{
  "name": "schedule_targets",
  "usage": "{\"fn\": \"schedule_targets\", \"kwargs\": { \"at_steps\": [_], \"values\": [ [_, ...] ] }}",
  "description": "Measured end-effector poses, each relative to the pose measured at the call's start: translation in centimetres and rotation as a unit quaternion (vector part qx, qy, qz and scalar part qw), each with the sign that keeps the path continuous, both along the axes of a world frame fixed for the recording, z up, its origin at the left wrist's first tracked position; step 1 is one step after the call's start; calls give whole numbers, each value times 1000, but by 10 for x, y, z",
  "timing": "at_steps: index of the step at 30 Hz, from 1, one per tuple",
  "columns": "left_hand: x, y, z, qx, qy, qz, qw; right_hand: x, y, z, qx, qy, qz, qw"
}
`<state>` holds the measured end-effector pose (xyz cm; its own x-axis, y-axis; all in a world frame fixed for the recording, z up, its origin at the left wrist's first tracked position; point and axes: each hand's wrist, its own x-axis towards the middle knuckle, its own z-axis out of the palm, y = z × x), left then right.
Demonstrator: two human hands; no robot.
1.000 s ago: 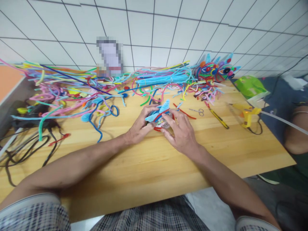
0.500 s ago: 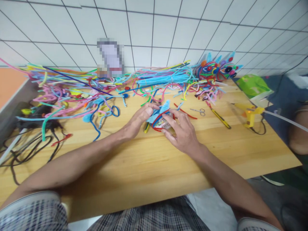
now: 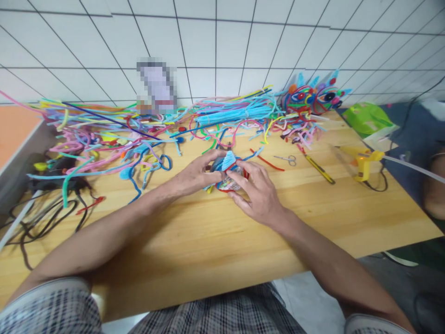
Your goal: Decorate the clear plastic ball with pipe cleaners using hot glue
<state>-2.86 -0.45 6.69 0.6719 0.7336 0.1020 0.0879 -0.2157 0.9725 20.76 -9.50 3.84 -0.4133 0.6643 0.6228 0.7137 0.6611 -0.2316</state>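
Between my hands, over the middle of the table, is a rounded pipe-cleaner craft piece (image 3: 229, 184) with red and blue edging and a pale, shiny patch. A light-blue fuzzy triangle (image 3: 229, 160) stands up at its top. My left hand (image 3: 203, 170) grips the piece's left side, thumb in front and fingers behind. My right hand (image 3: 259, 188) holds its right side, with fingers across the front and the thumb low. The hands cover much of the piece. Something yellow and dark, partly hidden, lies under its left side.
Pipe cleaners (image 3: 239, 112) are heaped along the wall. Two finished-looking mask faces (image 3: 301, 99) lean at the back right. Small scissors (image 3: 287, 160), a yellow utility knife (image 3: 320, 168) and a yellow glue gun (image 3: 364, 166) lie on the right. Black cables (image 3: 48, 215) coil at the left.
My left hand has closed in on the craft piece, its thumb now across the front. The light-blue triangle has shifted left and turned more toward me. My right hand has kept its hold.
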Motion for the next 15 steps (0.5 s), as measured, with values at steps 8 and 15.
{"fn": "schedule_targets", "kwargs": {
  "at_steps": [8,15],
  "values": [
    [2,-4,-3,28,7,23,999,0,0,4,15,9,8,1000],
    [5,-10,-1,55,47,43,996,2,0,6,-9,36,2,999]
  ]
}}
